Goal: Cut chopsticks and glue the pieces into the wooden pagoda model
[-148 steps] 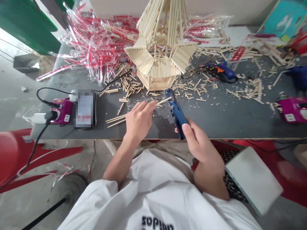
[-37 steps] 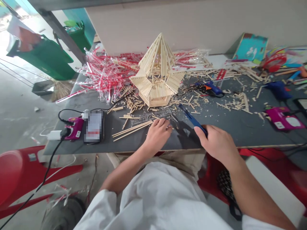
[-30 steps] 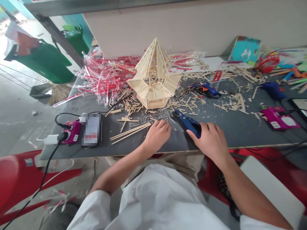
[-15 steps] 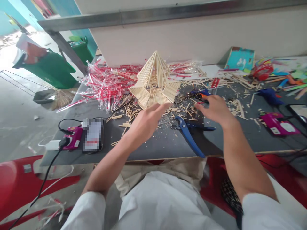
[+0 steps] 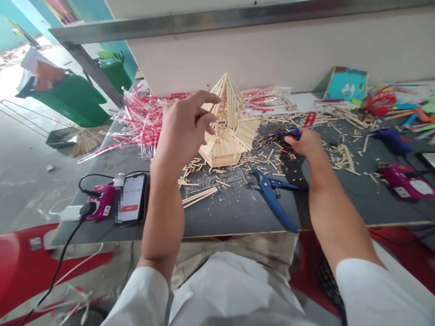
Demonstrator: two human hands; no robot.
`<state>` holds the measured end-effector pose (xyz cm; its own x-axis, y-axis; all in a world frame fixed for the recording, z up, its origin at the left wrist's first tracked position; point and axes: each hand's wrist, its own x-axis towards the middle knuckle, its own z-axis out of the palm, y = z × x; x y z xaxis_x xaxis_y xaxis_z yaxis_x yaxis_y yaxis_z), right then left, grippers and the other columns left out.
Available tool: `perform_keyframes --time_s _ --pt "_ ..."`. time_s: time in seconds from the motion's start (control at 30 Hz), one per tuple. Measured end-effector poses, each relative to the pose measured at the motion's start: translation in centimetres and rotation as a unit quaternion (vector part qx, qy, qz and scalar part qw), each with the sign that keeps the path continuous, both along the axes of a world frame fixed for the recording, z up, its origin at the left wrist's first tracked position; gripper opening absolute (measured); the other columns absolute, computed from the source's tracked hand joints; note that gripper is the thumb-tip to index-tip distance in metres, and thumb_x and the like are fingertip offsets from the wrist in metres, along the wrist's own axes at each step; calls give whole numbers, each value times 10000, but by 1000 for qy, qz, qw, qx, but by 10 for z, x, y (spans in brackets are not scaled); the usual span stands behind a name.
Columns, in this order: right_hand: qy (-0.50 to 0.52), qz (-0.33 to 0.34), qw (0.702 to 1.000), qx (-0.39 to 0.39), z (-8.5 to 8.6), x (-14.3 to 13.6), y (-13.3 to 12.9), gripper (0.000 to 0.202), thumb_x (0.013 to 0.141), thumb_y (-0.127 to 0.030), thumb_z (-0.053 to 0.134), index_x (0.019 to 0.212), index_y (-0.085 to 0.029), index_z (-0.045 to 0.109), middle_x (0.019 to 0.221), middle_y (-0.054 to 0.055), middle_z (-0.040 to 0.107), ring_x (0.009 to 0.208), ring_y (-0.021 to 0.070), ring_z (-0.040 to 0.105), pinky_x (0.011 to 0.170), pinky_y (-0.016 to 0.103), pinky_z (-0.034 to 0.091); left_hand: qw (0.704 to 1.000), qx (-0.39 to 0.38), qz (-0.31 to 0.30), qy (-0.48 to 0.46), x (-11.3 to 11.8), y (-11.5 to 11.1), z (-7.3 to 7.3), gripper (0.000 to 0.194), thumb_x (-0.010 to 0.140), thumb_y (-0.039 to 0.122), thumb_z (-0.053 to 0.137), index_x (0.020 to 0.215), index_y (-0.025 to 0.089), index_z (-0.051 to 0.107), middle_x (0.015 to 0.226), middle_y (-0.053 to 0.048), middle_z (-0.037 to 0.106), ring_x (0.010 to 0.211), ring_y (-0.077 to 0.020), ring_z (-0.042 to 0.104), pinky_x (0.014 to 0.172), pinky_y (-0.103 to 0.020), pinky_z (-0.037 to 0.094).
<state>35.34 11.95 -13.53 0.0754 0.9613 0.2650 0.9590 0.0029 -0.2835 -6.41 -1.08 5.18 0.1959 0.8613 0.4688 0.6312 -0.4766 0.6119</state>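
Observation:
A pale model house of thin wooden sticks (image 5: 226, 147), with a tall pointed stick roof, stands in the middle of the table. My left hand (image 5: 183, 127) is raised in front of its left side, covering part of it. Thumb and forefinger are apart, and I see nothing between them. Right of the model, my right hand (image 5: 307, 141) has its fingers around a blue glue gun (image 5: 292, 133) lying among stick scraps; the fingers partly hide it. A blue-handled cutter (image 5: 273, 201) lies nearer me, beside a clear ruler (image 5: 220, 180) and a few loose sticks (image 5: 200, 197).
Red-and-clear plastic wrappers (image 5: 144, 120) pile at the back left. A phone (image 5: 132, 199) and a purple power socket (image 5: 102, 201) with cables sit at the front left. Another purple socket (image 5: 404, 181) and a blue object (image 5: 394, 140) lie right. Scraps (image 5: 343, 156) litter the table.
My left hand has lifted from the model's front edge up and left to its roof. My right hand has moved from beside the glue gun to close on it.

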Motion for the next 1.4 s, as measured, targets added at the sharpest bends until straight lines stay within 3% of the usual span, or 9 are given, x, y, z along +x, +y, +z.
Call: perform_keyframes --time_s 0.17,0.37,0.47,0.57,0.73,0.87,1.1,1.23,1.4 --pt "18 -120 991 -48 12 -11 -9 387 738 -524 767 628 -272 496 728 124 625 680 202 474 701 372 337 997 -62 -2 43 -10 13 -9 261 884 165 616 1122 210 713 719 -5 720 571 -137 672 514 -227 535" --pt "81 -143 985 47 51 -37 -22 297 921 -480 587 896 -187 626 893 170 674 719 204 506 716 372 371 995 -95 1 -20 -29 23 -11 246 890 253 628 1134 263 660 855 -29 739 589 -188 716 528 -308 580" --pt "141 -105 978 107 81 -55 -22 411 921 -512 633 1081 -133 638 1017 184 696 796 200 556 745 353 402 995 -92 0 -25 -34 25 -11 256 912 261 624 1167 268 641 877 -30 745 704 -192 748 657 -332 620" --pt "168 -5 973 158 116 -78 -21 653 783 -553 808 1214 -108 600 1075 158 691 825 182 555 759 324 432 995 -96 -4 -42 -36 25 -10 358 874 192 668 1228 221 623 884 -38 732 738 -177 747 689 -311 623" --pt "194 89 955 205 159 -115 -35 483 801 -450 834 1114 -197 566 954 34 647 760 138 498 773 285 442 992 -117 -27 -43 -37 24 -8 469 813 122 714 1261 222 617 970 -58 721 788 -184 747 679 -320 638" --pt "164 146 957 192 164 -122 -47 495 850 -448 795 1195 -213 530 969 19 646 769 135 462 765 261 439 992 -117 -22 -49 -37 22 -8 404 821 131 693 1210 223 638 928 -51 714 824 -203 760 623 -281 614" --pt "171 213 942 196 149 -104 -42 507 942 -481 679 1305 -182 489 1076 68 624 816 145 467 811 281 438 995 -90 -36 -27 -32 24 -10 441 789 164 747 1220 198 661 879 -30 717 769 -182 729 655 -311 614" --pt "154 226 948 162 151 -104 -46 389 876 -359 748 1186 -204 573 995 40 625 825 156 465 784 296 426 999 -31 -31 25 -34 26 -10 471 738 213 817 1198 217 718 881 -14 732 758 -180 720 721 -330 611" --pt "152 209 953 158 159 -114 -57 307 860 -393 744 1087 -260 585 920 24 607 798 178 452 740 326 406 998 -7 -3 58 -38 31 -13 444 749 321 835 1165 202 734 832 -12 727 700 -167 695 737 -329 592"
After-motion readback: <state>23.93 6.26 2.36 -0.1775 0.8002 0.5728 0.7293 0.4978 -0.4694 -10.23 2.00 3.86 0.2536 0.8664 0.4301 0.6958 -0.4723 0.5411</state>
